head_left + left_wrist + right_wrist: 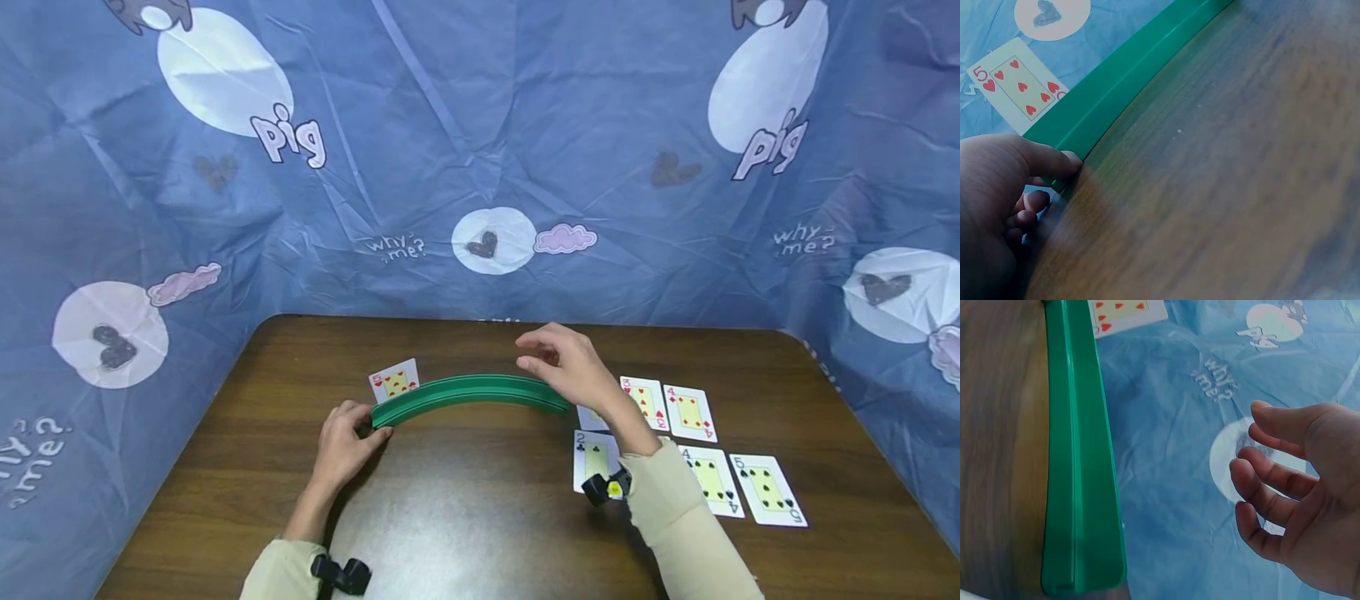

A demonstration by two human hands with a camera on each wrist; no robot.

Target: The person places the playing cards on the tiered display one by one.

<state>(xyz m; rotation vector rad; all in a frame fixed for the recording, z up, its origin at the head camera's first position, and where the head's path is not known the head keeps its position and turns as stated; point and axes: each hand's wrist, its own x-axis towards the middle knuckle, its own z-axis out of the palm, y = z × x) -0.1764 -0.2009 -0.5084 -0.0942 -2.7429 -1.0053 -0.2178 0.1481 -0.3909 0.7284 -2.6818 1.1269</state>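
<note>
A long, curved green card holder (472,388) with a lengthwise groove stands on the wooden table. My left hand (347,442) grips its left end, the thumb on the near side. Upright at that end, just right of the left hand, a five of hearts card (394,382) sits in the holder; its lower edge is hidden. My right hand (572,367) hovers above the holder's right end with fingers loosely bent and nothing between them. In the right wrist view the right hand (1310,487) is apart from the holder (1082,456).
Face-up cards lie at the right in two rows: a three (645,402) and a four of diamonds (690,413) behind, a two of clubs (595,457), a four (712,481) and a five of spades (770,491) in front. My right forearm covers some. Blue printed cloth (510,167) surrounds the table.
</note>
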